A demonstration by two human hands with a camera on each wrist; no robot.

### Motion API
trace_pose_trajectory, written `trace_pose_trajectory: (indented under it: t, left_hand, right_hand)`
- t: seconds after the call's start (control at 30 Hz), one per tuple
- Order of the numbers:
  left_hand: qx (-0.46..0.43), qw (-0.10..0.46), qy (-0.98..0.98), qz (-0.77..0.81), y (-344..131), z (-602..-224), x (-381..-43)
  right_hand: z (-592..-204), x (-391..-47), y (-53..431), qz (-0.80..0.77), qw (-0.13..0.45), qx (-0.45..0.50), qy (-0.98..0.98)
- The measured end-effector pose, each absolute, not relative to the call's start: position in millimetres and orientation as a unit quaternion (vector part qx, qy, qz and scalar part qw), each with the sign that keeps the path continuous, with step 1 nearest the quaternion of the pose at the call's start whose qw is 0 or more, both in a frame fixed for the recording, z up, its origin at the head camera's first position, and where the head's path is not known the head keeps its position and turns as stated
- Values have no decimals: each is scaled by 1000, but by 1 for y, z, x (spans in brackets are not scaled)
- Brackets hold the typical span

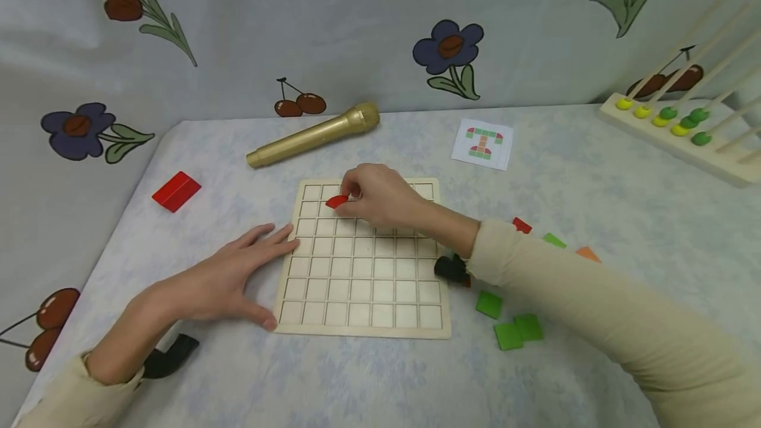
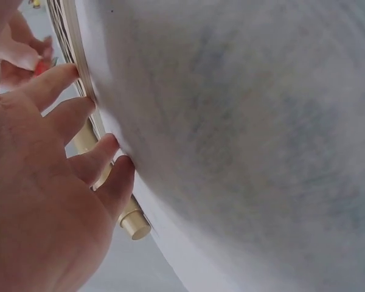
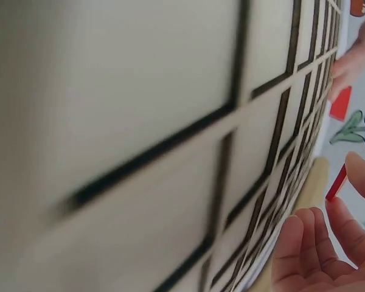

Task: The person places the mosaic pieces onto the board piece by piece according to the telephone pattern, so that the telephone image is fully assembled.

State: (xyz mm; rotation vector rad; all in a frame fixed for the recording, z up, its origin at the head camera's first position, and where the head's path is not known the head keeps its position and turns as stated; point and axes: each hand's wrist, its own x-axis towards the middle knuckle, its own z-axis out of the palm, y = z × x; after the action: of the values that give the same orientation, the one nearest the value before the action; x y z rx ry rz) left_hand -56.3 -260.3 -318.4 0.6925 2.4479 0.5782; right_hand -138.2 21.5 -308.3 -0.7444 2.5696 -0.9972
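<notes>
A pale wooden grid board (image 1: pixel 364 258) lies on the table, its square cells bare where they show. Over its upper left cells, my right hand (image 1: pixel 386 200) pinches a small red tile (image 1: pixel 337 201) with a curved edge between thumb and fingertip. In the right wrist view the same tile (image 3: pixel 337 182) appears edge-on and thin. With fingers spread, my left hand (image 1: pixel 228 276) rests along the board's left side, thumb by the lower left corner. The left wrist view shows the left fingers (image 2: pixel 70 118) reaching the board's edge.
Behind the board lie a gold microphone (image 1: pixel 315 135) and a pattern card (image 1: pixel 482 144). Red pieces (image 1: pixel 176 191) sit at the left. Green tiles (image 1: pixel 508 335), an orange tile (image 1: pixel 588 254) and a red tile (image 1: pixel 522 225) lie around the right forearm. A peg counting stand (image 1: pixel 672 137) stands far right.
</notes>
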Motion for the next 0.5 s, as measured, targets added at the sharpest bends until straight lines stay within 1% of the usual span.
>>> trace_pose_trajectory:
  t: [0.2,0.5]
  left_hand:
    - [263,262,903,215,-261,-319,-55]
    - [263,263,902,221,-262,-319,-56]
  right_hand:
    - [-314,-144,-1,-317,158,-264,897]
    - [-317,-147,-7,-299,158,-272,901]
